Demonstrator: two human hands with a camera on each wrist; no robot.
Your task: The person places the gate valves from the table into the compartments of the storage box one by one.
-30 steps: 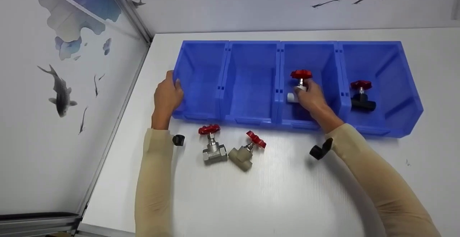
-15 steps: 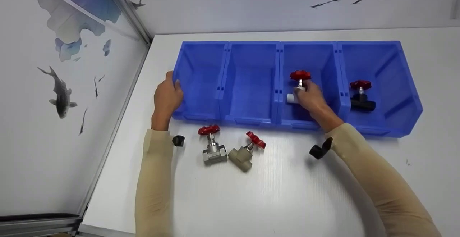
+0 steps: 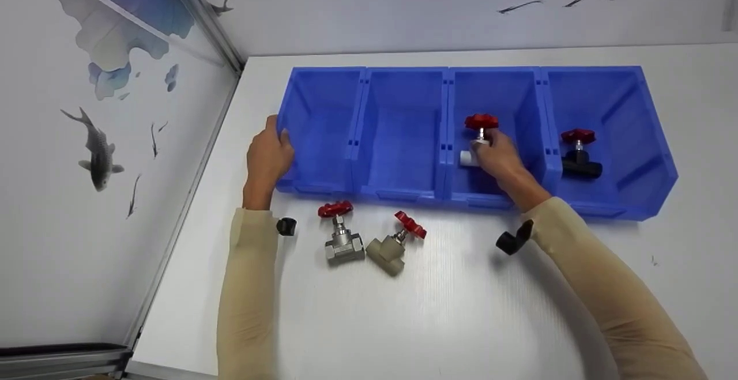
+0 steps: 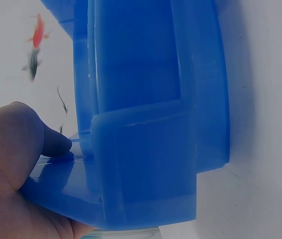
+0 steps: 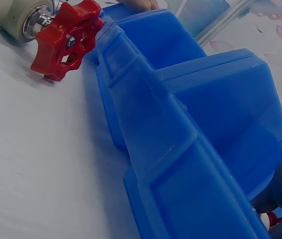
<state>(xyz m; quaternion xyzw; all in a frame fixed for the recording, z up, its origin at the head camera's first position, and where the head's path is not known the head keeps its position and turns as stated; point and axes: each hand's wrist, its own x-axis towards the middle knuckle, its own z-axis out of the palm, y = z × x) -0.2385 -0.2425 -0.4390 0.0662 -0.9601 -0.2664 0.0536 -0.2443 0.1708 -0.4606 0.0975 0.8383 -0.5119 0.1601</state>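
My left hand (image 3: 269, 150) grips the left wall of a row of joined blue bins (image 3: 398, 194), its thumb over the rim in the left wrist view. Inside the third bin from the left, my right hand (image 3: 500, 154) holds a white valve (image 3: 470, 158) with a red handwheel (image 3: 482, 121); the fingers hide part of its body. A black valve (image 3: 582, 166) with a red wheel stands in the rightmost bin. In front of the bins, a silver metal valve (image 3: 344, 246) lies beside a beige valve (image 3: 387, 253), both with red wheels.
A white table (image 3: 438, 316) bears everything. A printed wall panel (image 3: 369, 17) rises behind the bins, and another side panel (image 3: 86, 224) stands at the left. A black wrist camera mount (image 3: 513, 240) juts from the right sleeve.
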